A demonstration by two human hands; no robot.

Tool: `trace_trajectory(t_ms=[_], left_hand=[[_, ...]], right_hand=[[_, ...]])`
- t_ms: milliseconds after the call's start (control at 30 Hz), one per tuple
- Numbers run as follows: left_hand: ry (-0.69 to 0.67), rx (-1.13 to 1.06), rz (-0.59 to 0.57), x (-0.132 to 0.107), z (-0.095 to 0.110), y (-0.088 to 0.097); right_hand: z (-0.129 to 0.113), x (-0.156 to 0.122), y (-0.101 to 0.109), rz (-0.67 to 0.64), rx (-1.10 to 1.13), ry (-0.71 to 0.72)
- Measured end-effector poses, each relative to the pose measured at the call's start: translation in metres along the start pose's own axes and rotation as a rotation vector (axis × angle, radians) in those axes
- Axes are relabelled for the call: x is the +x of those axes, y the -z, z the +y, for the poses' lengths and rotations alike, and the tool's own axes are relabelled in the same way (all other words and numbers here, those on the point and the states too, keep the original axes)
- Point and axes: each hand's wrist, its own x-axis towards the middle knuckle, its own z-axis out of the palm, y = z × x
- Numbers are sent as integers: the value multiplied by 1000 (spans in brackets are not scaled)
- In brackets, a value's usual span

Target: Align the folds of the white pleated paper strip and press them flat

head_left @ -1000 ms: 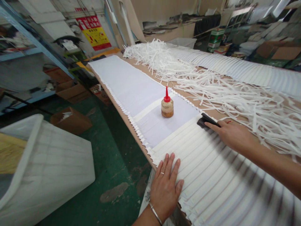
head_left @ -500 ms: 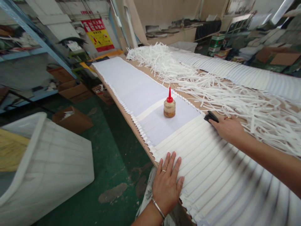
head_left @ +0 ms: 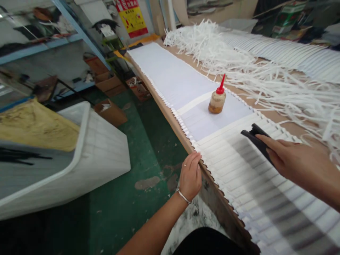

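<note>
My right hand (head_left: 294, 152) grips a black stapler (head_left: 256, 140), its jaws parted, above the rows of white strips (head_left: 239, 170). At the near long edge of the table, my left hand (head_left: 190, 177) has its fingers pressed together against the strip ends; what they pinch, if anything, is hidden. The strips lie side by side across a long white sheet (head_left: 172, 72), their ends jutting out along both edges. Beyond them a glue bottle (head_left: 217, 101) with a red pointed cap and brownish contents stands upright on the sheet, apart from both hands.
A tangled heap of loose white strips (head_left: 239, 65) covers the table's far side. Another strip-covered sheet (head_left: 287, 53) lies behind it. To the left, a large white bin (head_left: 103, 156) stands on the green floor, with cardboard boxes (head_left: 110, 112) beyond.
My left hand has gone from lying spread on the strips to closed fingers at the table edge. My right hand has brought the stapler from the far edge inward over the strips. The view has shifted.
</note>
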Motion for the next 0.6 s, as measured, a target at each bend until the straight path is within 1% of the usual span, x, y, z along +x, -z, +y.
trace_trajectory(t_ms=[100, 167, 233, 300, 367, 400, 467, 533, 567, 600], left_hand=[[48, 35, -30, 0, -4, -4], [65, 51, -39, 3, -7, -8], [59, 49, -27, 7, -7, -9], [30, 15, 17, 12, -6, -5], [-28, -60, 73, 13, -11, 1], [-52, -107, 106, 12, -19, 1], [-64, -146, 147, 11, -43, -7], [30, -192, 197, 11, -70, -22], [64, -235, 204, 10, -79, -28], [129, -262, 189, 8, -85, -31]], right_hand=[[-65, -11, -14, -76, -109, 191], [-106, -12, -24, -122, -152, 263], [-138, -11, -29, -198, -152, 300], [-159, -11, -27, -290, -95, 325], [-167, -14, -22, -355, 10, 329], [-165, -17, -20, -353, 72, 304], [-152, -28, -21, -277, 157, 201], [-129, -46, -23, -217, 214, 49], [-116, -59, -24, -183, 254, -58], [-103, -73, -24, -147, 310, -157]])
